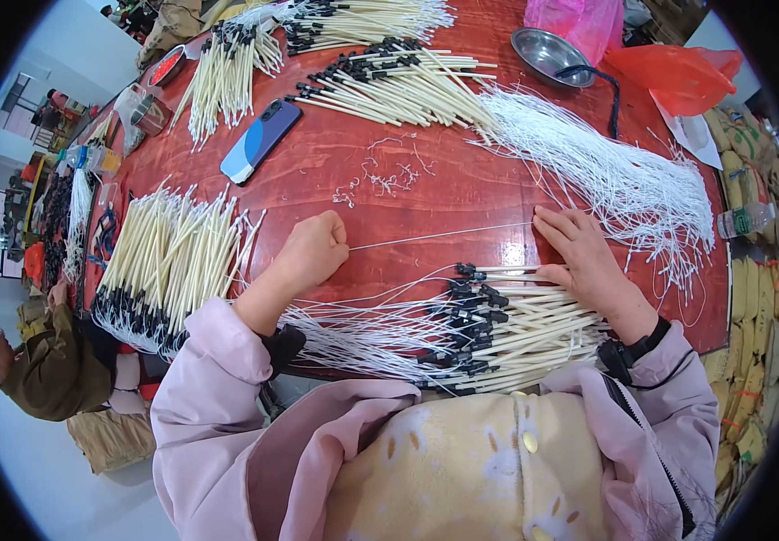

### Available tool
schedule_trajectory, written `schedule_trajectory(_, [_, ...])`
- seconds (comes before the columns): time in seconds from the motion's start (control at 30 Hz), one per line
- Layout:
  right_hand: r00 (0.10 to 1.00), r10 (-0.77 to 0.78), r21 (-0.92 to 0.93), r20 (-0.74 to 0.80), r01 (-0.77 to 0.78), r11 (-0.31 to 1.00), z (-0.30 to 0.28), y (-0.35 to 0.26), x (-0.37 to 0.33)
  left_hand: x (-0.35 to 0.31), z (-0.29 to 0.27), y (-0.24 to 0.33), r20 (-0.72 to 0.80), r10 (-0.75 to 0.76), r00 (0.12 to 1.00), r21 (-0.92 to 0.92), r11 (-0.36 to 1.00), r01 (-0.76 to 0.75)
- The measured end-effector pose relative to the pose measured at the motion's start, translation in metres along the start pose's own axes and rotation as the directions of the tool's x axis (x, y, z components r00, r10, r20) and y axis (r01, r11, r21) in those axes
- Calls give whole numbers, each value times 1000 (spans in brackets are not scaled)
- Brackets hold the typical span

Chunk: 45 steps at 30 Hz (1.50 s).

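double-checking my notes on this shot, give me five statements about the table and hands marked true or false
1. The left hand pinches a white string. True.
2. The string droops in loose loops. False: it runs nearly straight from the left hand to the right hand.
3. The phone lies left of the metal bowl. True.
4. The tabletop is green. False: the tabletop is red.
5. The pale sticks by the right hand have black pieces at their left ends. True.
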State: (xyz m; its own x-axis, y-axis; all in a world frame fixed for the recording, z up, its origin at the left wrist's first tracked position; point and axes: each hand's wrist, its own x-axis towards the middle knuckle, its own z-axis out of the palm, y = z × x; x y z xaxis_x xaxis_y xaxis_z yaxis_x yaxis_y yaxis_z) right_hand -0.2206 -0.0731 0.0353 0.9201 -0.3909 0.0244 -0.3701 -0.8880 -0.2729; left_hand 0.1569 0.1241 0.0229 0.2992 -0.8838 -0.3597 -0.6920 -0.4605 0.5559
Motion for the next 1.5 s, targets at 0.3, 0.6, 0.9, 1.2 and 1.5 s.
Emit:
schedule_trajectory(0.3, [1000, -7, 92, -10, 7, 996, -3, 9, 4, 45, -38, 36, -267, 267, 926, 463, 878, -120])
schedule_trajectory(0.6, [999, -35, 71, -15, 36, 997, 0, 6, 5, 171, -2, 69, -200, 783, 589, 683, 542, -490])
schedule_trajectory(0.9, [999, -21, 111, -31, 24, 994, 1, 4, 7, 137, -17, 88, -148, 895, 420, 663, 405, -629])
schedule_trajectory(1.2, [997, -18, 100, -72, 25, 995, 7, 11, 6, -8, -14, 21, -498, 453, 740, 146, 884, -443])
schedule_trajectory(1.5, [998, 6, 98, -59, 0, 995, 4, 4, 4, -61, 4, -19, -446, 311, 839, 164, 950, -266])
